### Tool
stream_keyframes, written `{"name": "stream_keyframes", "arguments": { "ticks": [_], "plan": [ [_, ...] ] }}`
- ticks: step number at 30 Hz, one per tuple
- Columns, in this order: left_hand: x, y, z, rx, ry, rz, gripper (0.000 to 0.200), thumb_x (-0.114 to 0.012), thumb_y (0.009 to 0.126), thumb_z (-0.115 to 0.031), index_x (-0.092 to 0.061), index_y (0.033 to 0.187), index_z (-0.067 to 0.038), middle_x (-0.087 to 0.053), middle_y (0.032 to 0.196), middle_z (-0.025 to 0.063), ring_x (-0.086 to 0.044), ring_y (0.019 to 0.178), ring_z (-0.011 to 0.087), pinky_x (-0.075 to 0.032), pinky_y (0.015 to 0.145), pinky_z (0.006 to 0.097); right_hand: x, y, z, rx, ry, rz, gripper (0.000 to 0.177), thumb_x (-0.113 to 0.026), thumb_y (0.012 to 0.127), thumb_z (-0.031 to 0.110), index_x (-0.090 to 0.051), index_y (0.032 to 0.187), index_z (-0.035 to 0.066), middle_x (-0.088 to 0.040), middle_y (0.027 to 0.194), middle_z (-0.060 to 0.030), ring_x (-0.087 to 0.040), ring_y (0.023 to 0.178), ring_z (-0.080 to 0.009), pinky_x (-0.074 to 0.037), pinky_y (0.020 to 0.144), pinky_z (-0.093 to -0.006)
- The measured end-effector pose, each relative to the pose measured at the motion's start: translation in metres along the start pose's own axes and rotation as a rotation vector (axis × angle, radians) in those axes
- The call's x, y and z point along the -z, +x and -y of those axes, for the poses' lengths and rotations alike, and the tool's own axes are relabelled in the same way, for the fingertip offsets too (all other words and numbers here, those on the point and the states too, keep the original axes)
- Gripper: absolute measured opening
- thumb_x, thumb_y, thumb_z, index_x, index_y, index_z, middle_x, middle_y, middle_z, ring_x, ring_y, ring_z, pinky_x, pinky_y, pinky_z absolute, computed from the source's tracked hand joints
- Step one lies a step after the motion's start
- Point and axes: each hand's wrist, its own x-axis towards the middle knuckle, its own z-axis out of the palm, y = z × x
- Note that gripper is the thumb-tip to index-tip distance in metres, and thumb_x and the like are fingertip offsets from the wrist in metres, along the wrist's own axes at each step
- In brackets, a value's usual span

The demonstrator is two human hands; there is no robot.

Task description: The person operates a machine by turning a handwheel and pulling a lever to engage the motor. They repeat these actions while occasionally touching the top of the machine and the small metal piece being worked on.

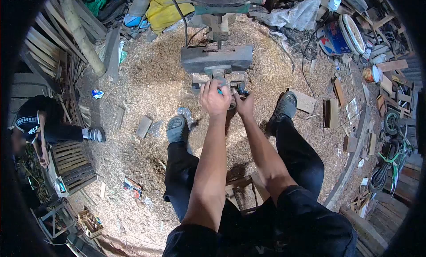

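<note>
In front of me stands a machine with a bit in its chuck (219, 33). Below the bit lies a grey, slotted block (217, 59), crosswise on the machine. My left hand (215, 98) is closed at the machine's front, just below the block, its fingers wrapped round a part mostly hidden by the hand; a bit of teal shows beside the fingers. Close on its right, my right hand (244, 105) has thumb and fingers about a black knob (242, 89) low on the machine. The fingertips of that hand are partly hidden.
Wood shavings (151, 75) cover the floor. Wood offcuts (330, 112) lie to the right, near a paint bucket (341, 35). A cable (304, 61) runs along the right. At left another person (44, 124) sits by a slatted wooden piece (73, 164).
</note>
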Motion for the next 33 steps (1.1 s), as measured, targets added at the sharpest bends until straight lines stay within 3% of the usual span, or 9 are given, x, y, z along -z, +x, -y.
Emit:
{"name": "stream_keyframes", "arguments": {
  "ticks": [3, 6, 10, 14, 19, 23, 27, 31, 33],
  "plan": [
    [0.002, 0.000, -0.001, 0.013, 0.020, 0.013, 0.011, -0.056, 0.075, -0.014, -0.066, 0.078, -0.010, -0.067, 0.082, 0.0107, -0.061, 0.078, 0.0349, -0.050, 0.073, 0.0451, 0.009, 0.005, 0.009, -0.651, 0.612, 0.218, 0.046, -0.056, 0.099, 0.044, -0.058, 0.092, -0.001, -0.062, 0.084, -0.0130, -0.062, 0.072, -0.0235, -0.048, 0.065, -0.0330],
    [0.002, 0.000, 0.000, 0.012, 0.005, 0.014, 0.011, -0.056, 0.075, -0.014, -0.066, 0.078, -0.010, -0.067, 0.082, 0.0108, -0.061, 0.078, 0.0350, -0.049, 0.073, 0.0454, 0.009, 0.012, 0.007, -0.716, 0.898, 0.312, 0.052, -0.056, 0.096, 0.055, -0.054, 0.071, 0.009, -0.059, 0.072, -0.0044, -0.056, 0.073, -0.0159, -0.052, 0.074, -0.0347],
    [0.002, 0.001, -0.001, 0.012, -0.013, 0.014, 0.012, -0.056, 0.075, -0.015, -0.065, 0.078, -0.009, -0.066, 0.081, 0.0111, -0.060, 0.078, 0.0352, -0.049, 0.073, 0.0453, 0.006, 0.018, -0.011, -0.476, 0.484, 0.375, 0.045, -0.068, 0.093, 0.039, -0.052, 0.094, -0.003, -0.063, 0.091, -0.0161, -0.061, 0.072, -0.0252, -0.050, 0.065, -0.0371],
    [0.000, 0.000, 0.001, -0.014, -0.029, 0.021, 0.013, -0.056, 0.075, -0.014, -0.065, 0.080, -0.007, -0.065, 0.081, 0.0116, -0.059, 0.078, 0.0353, -0.049, 0.073, 0.0452, -0.015, 0.019, -0.042, 0.264, -0.198, -0.103, 0.065, -0.085, 0.075, 0.043, -0.047, 0.100, -0.004, -0.059, 0.084, -0.0113, -0.058, 0.072, -0.0235, -0.050, 0.068, -0.0380],
    [-0.001, -0.001, 0.002, -0.004, -0.051, 0.016, 0.012, -0.056, 0.074, -0.011, -0.065, 0.081, -0.007, -0.065, 0.080, 0.0121, -0.059, 0.077, 0.0354, -0.048, 0.074, 0.0454, 0.001, 0.005, 0.011, -0.627, 0.973, 0.293, 0.046, -0.053, 0.101, 0.044, -0.054, 0.114, -0.001, -0.066, 0.087, -0.0105, -0.065, 0.071, -0.0207, -0.052, 0.060, -0.0310],
    [0.000, -0.001, 0.003, -0.014, -0.035, 0.021, 0.012, -0.056, 0.074, -0.010, -0.065, 0.081, -0.007, -0.065, 0.080, 0.0125, -0.059, 0.077, 0.0356, -0.048, 0.074, 0.0449, 0.002, 0.009, 0.003, -0.660, 0.788, 0.271, 0.044, -0.063, 0.097, 0.035, -0.055, 0.115, -0.003, -0.068, 0.094, -0.0172, -0.067, 0.079, -0.0250, -0.054, 0.070, -0.0369],
    [-0.001, 0.000, 0.001, 0.000, -0.016, 0.013, 0.012, -0.056, 0.074, -0.012, -0.065, 0.081, -0.006, -0.065, 0.080, 0.0128, -0.060, 0.077, 0.0358, -0.048, 0.076, 0.0449, -0.005, 0.004, -0.001, 0.141, -0.195, -0.022, 0.053, -0.081, 0.080, 0.033, -0.050, 0.102, -0.005, -0.066, 0.086, -0.0210, -0.066, 0.077, -0.0297, -0.051, 0.070, -0.0407],
    [-0.002, 0.000, 0.005, -0.026, -0.041, 0.030, 0.014, -0.055, 0.074, -0.013, -0.065, 0.081, -0.006, -0.066, 0.081, 0.0130, -0.061, 0.077, 0.0365, -0.048, 0.077, 0.0454, 0.002, 0.006, 0.002, -0.187, 0.102, 0.185, 0.046, -0.072, 0.090, 0.032, -0.050, 0.109, -0.004, -0.065, 0.089, -0.0177, -0.066, 0.082, -0.0268, -0.052, 0.075, -0.0365],
    [-0.002, 0.001, 0.004, -0.010, -0.032, 0.032, 0.014, -0.055, 0.074, -0.014, -0.065, 0.081, -0.006, -0.066, 0.082, 0.0132, -0.061, 0.077, 0.0369, -0.048, 0.077, 0.0454, 0.005, 0.007, 0.010, -0.466, 0.777, 0.287, 0.046, -0.065, 0.095, 0.034, -0.052, 0.114, -0.005, -0.066, 0.090, -0.0159, -0.066, 0.078, -0.0266, -0.055, 0.073, -0.0370]
  ]
}}
